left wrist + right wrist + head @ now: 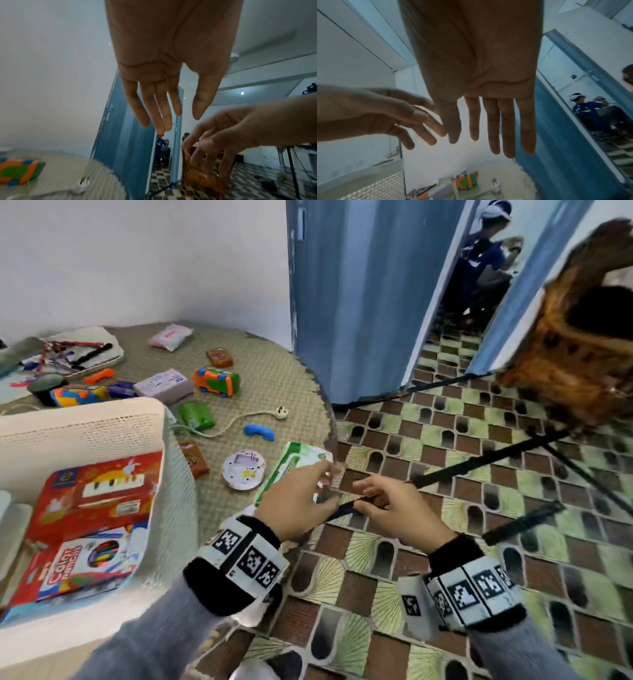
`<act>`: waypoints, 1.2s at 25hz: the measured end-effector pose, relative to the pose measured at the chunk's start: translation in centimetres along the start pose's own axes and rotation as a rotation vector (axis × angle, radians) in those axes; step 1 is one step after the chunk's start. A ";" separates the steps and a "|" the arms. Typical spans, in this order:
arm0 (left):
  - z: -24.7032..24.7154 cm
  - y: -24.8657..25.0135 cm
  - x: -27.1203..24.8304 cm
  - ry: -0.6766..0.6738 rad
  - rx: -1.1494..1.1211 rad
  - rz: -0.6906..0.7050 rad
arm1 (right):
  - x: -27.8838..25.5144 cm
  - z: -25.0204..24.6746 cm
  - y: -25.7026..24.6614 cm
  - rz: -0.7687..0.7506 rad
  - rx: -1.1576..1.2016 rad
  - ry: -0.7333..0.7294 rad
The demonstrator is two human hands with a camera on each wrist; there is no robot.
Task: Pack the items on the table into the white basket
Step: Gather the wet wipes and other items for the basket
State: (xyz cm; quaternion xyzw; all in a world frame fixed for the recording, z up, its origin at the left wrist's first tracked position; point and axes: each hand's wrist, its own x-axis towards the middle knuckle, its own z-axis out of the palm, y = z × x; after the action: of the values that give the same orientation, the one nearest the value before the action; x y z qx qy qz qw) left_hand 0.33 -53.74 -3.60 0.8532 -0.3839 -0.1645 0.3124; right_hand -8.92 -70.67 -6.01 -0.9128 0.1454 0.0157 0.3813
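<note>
The white basket (85, 419) stands at the table's left and holds a red box (92, 501) and a colour pencil box (92, 559). Loose items lie on the woven table (274, 378): a green-white packet (294, 463), a round white disc (244, 469), a blue toy handset (259, 432), a brown snack packet (194, 458), a green packet (197, 415) and an orange-green toy car (216, 381). My left hand (325, 486) hovers over the packet's near end at the table's right edge, fingers straight (163, 108). My right hand (368, 496) is just beside it over the floor, fingers straight (506, 128). Neither holds anything.
A white plug (281, 412) with its cable, a lilac box (163, 386), an orange box (219, 357) and a pink pack (170, 336) lie farther back. A blue door (359, 302), black tripod legs (479, 460) and brown carved furniture (582, 344) stand right of the table. A person (483, 261) is in the doorway.
</note>
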 end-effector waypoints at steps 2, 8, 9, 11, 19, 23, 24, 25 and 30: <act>3.0 -0.2 0.1 -0.048 -0.013 -0.043 | -1.0 0.1 2.6 0.058 0.064 -0.030; 8.8 -2.2 1.9 -0.156 -0.092 -0.183 | -3.2 0.8 8.8 0.223 0.171 -0.042; 9.2 -2.7 2.3 -0.152 -0.120 -0.211 | -3.1 0.7 9.4 0.245 0.183 -0.042; 9.9 -3.7 3.0 -0.120 -0.186 -0.252 | -2.6 0.6 10.4 0.265 0.192 -0.044; 10.1 -6.5 9.2 0.059 -0.329 -0.366 | 6.5 0.3 12.3 0.233 0.173 -0.164; 8.3 -8.2 12.8 0.171 -0.305 -0.416 | 13.4 -0.3 11.3 0.176 0.189 -0.202; 7.7 -8.6 13.5 0.201 -0.318 -0.436 | 15.1 -0.5 10.9 0.155 0.193 -0.210; 7.1 -9.2 14.2 0.231 -0.337 -0.455 | 16.9 -0.7 10.3 0.126 0.190 -0.217; 4.7 -11.4 15.6 0.373 -0.410 -0.531 | 23.7 -0.3 7.9 0.001 0.176 -0.324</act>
State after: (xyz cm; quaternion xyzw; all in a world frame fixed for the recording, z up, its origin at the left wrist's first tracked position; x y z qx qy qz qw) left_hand 14.35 -61.69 -15.32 0.8579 -0.0450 -0.1551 0.4877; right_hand 11.50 -82.12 -14.61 -0.8615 0.0834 0.1498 0.4779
